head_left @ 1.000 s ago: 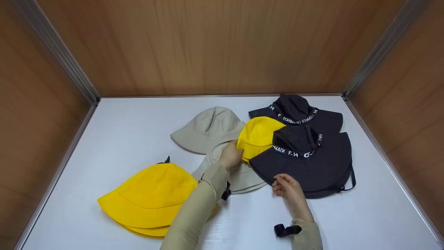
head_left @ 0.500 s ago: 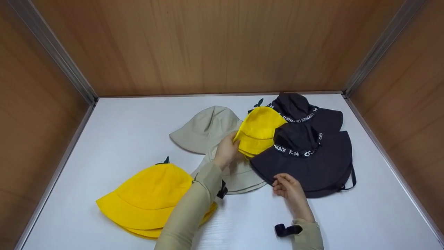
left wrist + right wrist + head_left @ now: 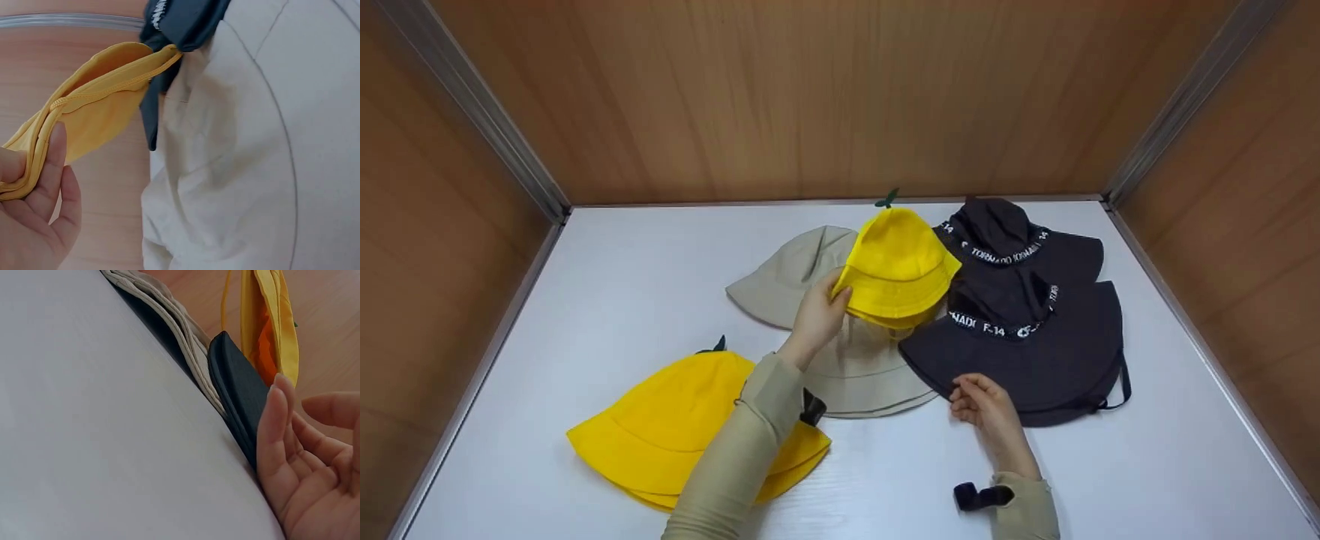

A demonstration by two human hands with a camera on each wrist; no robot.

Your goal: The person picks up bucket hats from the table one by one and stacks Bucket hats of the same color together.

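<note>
A small yellow bucket hat [image 3: 896, 259] with a green sprout on top hangs above the beige hats, its brim edge pinched between the thumb and fingers of my left hand [image 3: 819, 315]. In the left wrist view the folded brim of this yellow hat [image 3: 107, 90] lies between thumb and fingers. My right hand [image 3: 986, 409] rests near the front edge of a black wide-brimmed hat [image 3: 1035, 375], fingers loosely bent and holding nothing. The right wrist view shows that hand [image 3: 315, 467] beside the black brim [image 3: 236, 388], with the yellow hat's orange inside beyond it.
A beige bucket hat [image 3: 787, 281] lies at the back middle, overlapped by another beige hat [image 3: 870, 390] in front. Behind the front black hat lies a second black hat [image 3: 1069, 259]. A larger yellow hat [image 3: 675, 420] sits front left, partly under the left sleeve. Wooden walls enclose the white table [image 3: 622, 277].
My left hand has lifted the small yellow hat up and to the left, away from the black hats. Its green sprout has come into sight. My right hand has stayed in place.
</note>
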